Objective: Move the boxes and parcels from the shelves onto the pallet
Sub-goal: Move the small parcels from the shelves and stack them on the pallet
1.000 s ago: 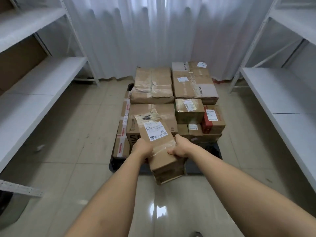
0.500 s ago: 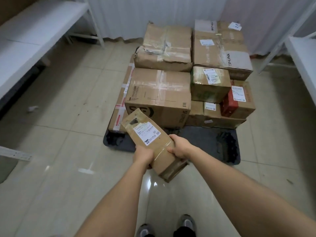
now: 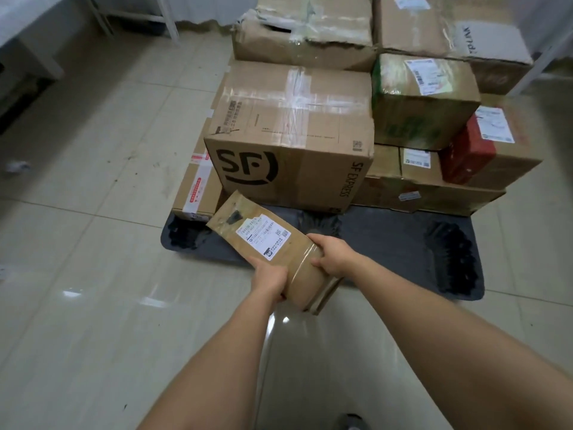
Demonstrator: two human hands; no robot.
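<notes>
I hold a long brown parcel (image 3: pixel 266 243) with a white label in both hands, tilted, its far end over the front left of the dark pallet (image 3: pixel 393 240). My left hand (image 3: pixel 268 276) grips its near left side and my right hand (image 3: pixel 333 254) grips the near right side. Behind it on the pallet stands a big SF Express box (image 3: pixel 291 144). More cardboard boxes are stacked around that one: a green-printed box (image 3: pixel 424 103), a red-sided box (image 3: pixel 493 150), and flat boxes (image 3: pixel 428 187) beneath.
Two large worn boxes (image 3: pixel 310 32) fill the pallet's back row. A flat box with red tape (image 3: pixel 198 187) lies at the pallet's left. White shelf legs (image 3: pixel 167 23) stand at the back left. Glossy tiled floor (image 3: pixel 93 274) surrounds the pallet; my shoe (image 3: pixel 350 422) shows at the bottom.
I have stepped closer to the pallet and the view has tipped down. The parcel, held in both hands throughout, has come lower and forward over the pallet's front left edge.
</notes>
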